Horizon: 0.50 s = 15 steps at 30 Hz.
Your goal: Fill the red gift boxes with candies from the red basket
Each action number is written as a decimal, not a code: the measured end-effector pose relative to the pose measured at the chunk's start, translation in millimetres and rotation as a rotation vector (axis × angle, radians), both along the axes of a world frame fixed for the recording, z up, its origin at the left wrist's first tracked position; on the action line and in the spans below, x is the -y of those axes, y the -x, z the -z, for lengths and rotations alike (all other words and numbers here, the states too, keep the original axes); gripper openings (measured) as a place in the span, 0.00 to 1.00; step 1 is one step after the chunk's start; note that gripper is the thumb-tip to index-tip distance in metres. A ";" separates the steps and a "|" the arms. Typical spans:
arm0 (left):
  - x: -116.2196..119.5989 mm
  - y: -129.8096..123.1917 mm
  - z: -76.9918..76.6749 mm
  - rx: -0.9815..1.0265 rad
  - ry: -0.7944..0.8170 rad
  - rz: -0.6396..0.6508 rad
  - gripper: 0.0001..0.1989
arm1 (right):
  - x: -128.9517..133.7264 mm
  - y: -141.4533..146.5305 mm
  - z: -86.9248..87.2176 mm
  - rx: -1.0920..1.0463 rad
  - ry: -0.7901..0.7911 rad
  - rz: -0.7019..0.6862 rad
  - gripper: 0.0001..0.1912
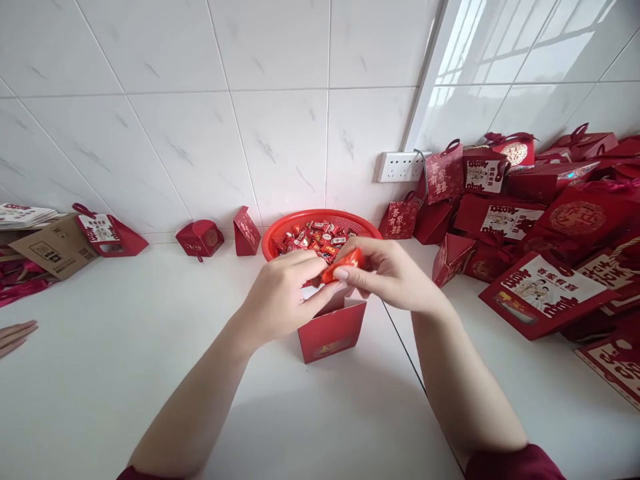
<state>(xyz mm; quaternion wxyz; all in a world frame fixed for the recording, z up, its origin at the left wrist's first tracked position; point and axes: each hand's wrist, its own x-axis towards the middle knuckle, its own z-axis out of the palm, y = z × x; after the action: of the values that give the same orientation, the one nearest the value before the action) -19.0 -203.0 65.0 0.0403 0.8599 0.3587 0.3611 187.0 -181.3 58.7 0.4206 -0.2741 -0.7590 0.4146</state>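
Observation:
Both my hands meet over an open red gift box (333,335) that stands upright on the white table. Between them is a shiny orange-red wrapped candy (344,265). My right hand (387,270) grips it with thumb and fingers. On the other side, my left hand (283,297) is closed, its thumb and forefinger at the candy's left end; some of its fingers are hidden. Just behind sits a red plastic basket (273,235) full of small wrapped candies (320,237). The inside of the box is mostly hidden by my hands.
Many red gift boxes (575,213) are piled on the right, below a wall socket (397,167). Small red boxes (200,238) stand along the tiled wall. Cards and a brown cardboard piece (56,247) lie far left, near another person's hand (16,337).

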 end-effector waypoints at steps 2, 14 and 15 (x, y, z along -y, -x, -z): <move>-2.7 -0.9 2.7 -0.101 0.002 -0.051 0.13 | -0.5 -8.8 -2.1 0.022 -0.102 0.129 0.15; 32.1 -2.6 -5.7 -0.607 0.368 0.042 0.09 | 31.1 -29.6 -21.5 0.059 -0.166 0.111 0.13; 34.1 -3.0 -5.4 -0.615 0.367 0.046 0.08 | 34.3 -30.3 -23.0 0.061 -0.164 0.080 0.13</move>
<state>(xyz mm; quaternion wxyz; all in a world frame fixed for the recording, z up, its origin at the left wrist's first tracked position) -16.0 -237.1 70.4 0.0926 0.9146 0.3933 0.0139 217.2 -215.6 81.7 0.4345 -0.2813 -0.7913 0.3256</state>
